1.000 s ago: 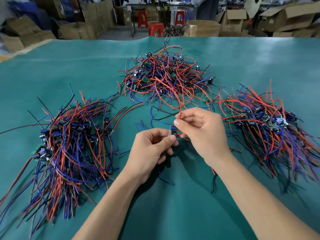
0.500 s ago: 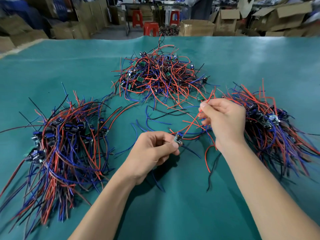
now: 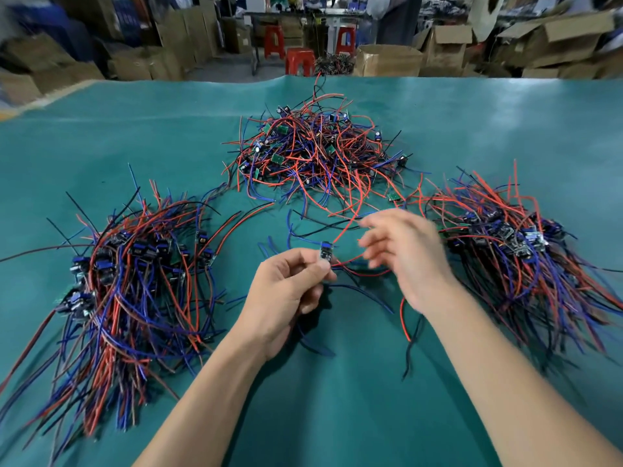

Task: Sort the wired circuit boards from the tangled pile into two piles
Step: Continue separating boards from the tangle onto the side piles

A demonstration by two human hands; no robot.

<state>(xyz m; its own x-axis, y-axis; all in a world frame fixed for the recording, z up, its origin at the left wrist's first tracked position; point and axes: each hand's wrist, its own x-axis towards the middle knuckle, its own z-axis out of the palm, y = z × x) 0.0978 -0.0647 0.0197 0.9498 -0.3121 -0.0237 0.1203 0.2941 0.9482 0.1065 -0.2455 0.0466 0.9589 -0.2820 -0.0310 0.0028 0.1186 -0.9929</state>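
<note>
Left hand [image 3: 286, 291] pinches a small wired circuit board [image 3: 325, 251], no legible markings, just below the tangled pile [image 3: 317, 153]. Right hand [image 3: 401, 257] beside it, blurred; grip cannot be told. Sorted piles flank left [image 3: 135, 281] and right [image 3: 512, 241].

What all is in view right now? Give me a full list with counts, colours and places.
Table: one, teal surface, fills the foreground.
Tangled pile: one, red, blue and black wires with small green boards, far centre.
Left pile: one, combed red, blue and black wires with dark boards, left.
Right pile: one, same colours, right.
Circuit board: one, dark, its wires trailing, centre.
Stools: three, red, beyond the table.
Cardboard boxes: many, brown, background.
Left hand: pinches the circuit board.
Right hand: blurred, beside the board's red wire; grip unclear.
</note>
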